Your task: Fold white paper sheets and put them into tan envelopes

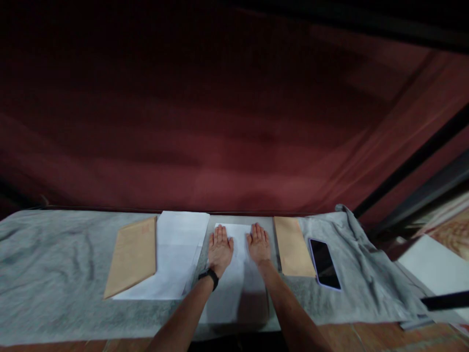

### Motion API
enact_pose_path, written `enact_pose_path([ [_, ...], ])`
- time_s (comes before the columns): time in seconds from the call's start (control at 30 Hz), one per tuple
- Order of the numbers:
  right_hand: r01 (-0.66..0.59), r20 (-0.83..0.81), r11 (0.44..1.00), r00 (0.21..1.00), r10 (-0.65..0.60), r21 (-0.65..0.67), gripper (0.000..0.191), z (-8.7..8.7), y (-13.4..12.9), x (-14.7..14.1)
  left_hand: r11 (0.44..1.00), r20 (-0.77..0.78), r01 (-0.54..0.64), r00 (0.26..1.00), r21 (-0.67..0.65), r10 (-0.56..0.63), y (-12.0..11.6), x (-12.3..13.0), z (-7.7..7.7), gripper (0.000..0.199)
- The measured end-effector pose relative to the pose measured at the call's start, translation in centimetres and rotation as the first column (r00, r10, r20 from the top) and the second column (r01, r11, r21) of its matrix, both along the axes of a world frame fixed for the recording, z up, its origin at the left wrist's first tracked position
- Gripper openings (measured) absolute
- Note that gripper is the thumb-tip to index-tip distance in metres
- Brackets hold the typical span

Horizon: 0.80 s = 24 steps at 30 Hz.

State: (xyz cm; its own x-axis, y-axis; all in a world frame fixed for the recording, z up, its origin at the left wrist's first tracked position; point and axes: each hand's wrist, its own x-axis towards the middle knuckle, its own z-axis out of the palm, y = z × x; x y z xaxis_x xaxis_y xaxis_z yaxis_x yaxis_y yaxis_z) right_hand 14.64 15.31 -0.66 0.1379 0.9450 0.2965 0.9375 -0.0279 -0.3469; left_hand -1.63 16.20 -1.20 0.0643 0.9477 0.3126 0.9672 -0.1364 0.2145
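Left hand point(220, 249) and right hand point(259, 245) lay flat on white paper point(240, 249), both grips spread, clamped on nothing. Paper sat mid-cloth, left of the right-side brown envelope point(294, 247). Step looked like smoothing; next move seemingly called for even pressure. Hands hid side edges; shadow obscured the near end.

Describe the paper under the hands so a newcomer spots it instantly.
Find the grey cloth spread below the dark red backdrop. Near the cloth's middle, the left hand and right hand lie flat, side by side, on white paper. The white sheets to its left lie partly under a tan envelope; this paper has both hands on it instead.
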Motion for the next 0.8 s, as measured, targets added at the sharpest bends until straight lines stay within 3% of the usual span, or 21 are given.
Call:
enact_pose_path([
  [0.23,0.161,-0.097,0.985,0.983,-0.154,0.068,0.056,0.7,-0.9,0.3,0.998,0.064,-0.063,0.996,0.023,0.061,-0.1,0.3,0.2,0.062],
  [0.3,0.127,-0.113,0.985,0.987,-0.113,0.121,0.055,0.6,-2.5,-0.6,0.998,0.066,-0.064,0.996,0.020,0.062,-0.2,0.4,0.3,0.062],
  [0.47,-0.152,-0.059,0.982,0.985,0.160,0.109,0.054,-0.3,-9.4,-4.2,0.998,0.060,-0.066,0.996,-0.005,0.066,-0.2,0.4,0.5,0.062],
  [0.6,-0.129,-0.033,0.987,0.991,0.133,0.092,0.053,-0.5,-13.6,-5.1,0.997,0.049,-0.078,0.996,-0.017,0.079,-0.4,0.5,0.6,0.061],
  [0.8,-0.061,0.041,0.995,0.997,0.058,0.079,0.056,-0.2,-15.4,-1.8,0.995,0.057,-0.087,0.994,-0.049,0.090,-0.7,0.0,1.3,0.059],
])
